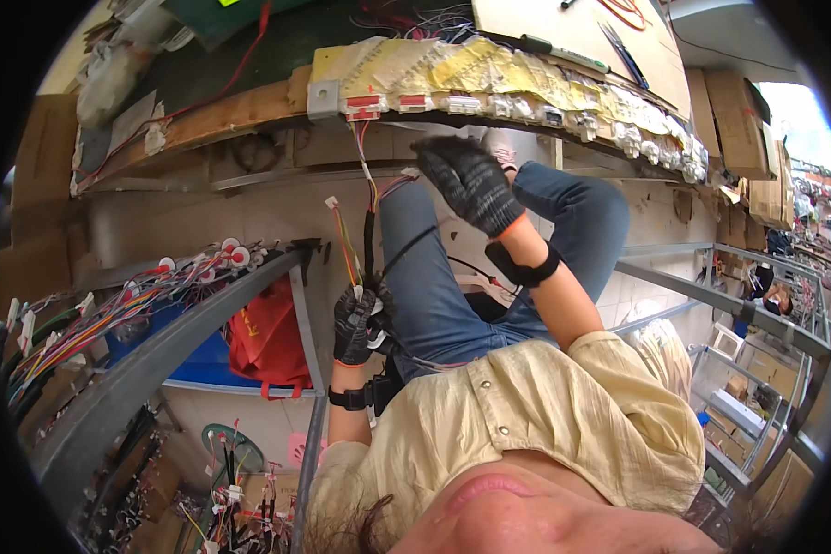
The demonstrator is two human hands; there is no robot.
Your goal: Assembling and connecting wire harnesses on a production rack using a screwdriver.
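Note:
My left hand point(355, 323), in a dark grey knitted glove, is closed around a wire harness point(370, 235) with a black sleeve. The harness runs up to a red-and-white connector point(365, 103) at the bench's front edge. A side branch of coloured wires with a small white connector point(332, 202) sticks up from the left hand. Another branch ends in a white connector point(408, 173) just beside my right hand point(471, 185). That hand, also gloved, hovers below the bench edge with fingers stretched toward the upper left. Nothing shows in it; its thumb is hidden.
A row of connector holders point(526, 109) lines the bench edge under yellow tape. A green-handled tool point(568, 55) and a pair of tweezers point(626, 57) lie on the board behind. Metal rails flank me; the left rail point(175, 319) has bundled wires point(111, 319) beside it and a red bag point(272, 337) below.

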